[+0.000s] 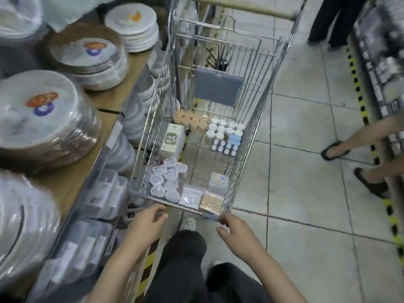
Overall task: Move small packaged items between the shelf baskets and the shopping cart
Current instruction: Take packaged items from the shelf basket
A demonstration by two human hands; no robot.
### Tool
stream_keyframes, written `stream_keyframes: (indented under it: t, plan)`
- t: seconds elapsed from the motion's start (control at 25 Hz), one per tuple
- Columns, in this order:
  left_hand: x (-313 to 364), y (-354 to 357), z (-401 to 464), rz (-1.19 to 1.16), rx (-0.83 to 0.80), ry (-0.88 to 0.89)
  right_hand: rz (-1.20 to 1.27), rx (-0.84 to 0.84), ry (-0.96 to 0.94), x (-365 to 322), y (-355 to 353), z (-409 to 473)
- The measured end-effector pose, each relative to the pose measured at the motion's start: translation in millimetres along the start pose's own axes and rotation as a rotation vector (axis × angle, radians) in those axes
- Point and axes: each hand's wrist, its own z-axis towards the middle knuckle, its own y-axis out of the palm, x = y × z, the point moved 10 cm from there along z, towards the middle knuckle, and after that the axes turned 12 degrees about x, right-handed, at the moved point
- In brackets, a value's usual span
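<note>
Both hands empty; left hand and right hand hover loosely curled just off the cart near rim; clear lidded tubs inside look light, slippery; I'd pinch the lids.

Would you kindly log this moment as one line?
left hand: open, near cart rim | right hand: fingers on cart corner | packaged items: inside
</note>
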Motion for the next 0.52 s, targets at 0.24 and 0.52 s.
stream_keyframes:
  t: [0.24,0.52]
  plan:
    - [14,62,100,-0.029,-0.168,0.010,0.110,0.056,0.303,24,52,86]
    - [-37,157,153,0.114,-0.345,-0.133,0.158,0.015,0.610,87,120,145]
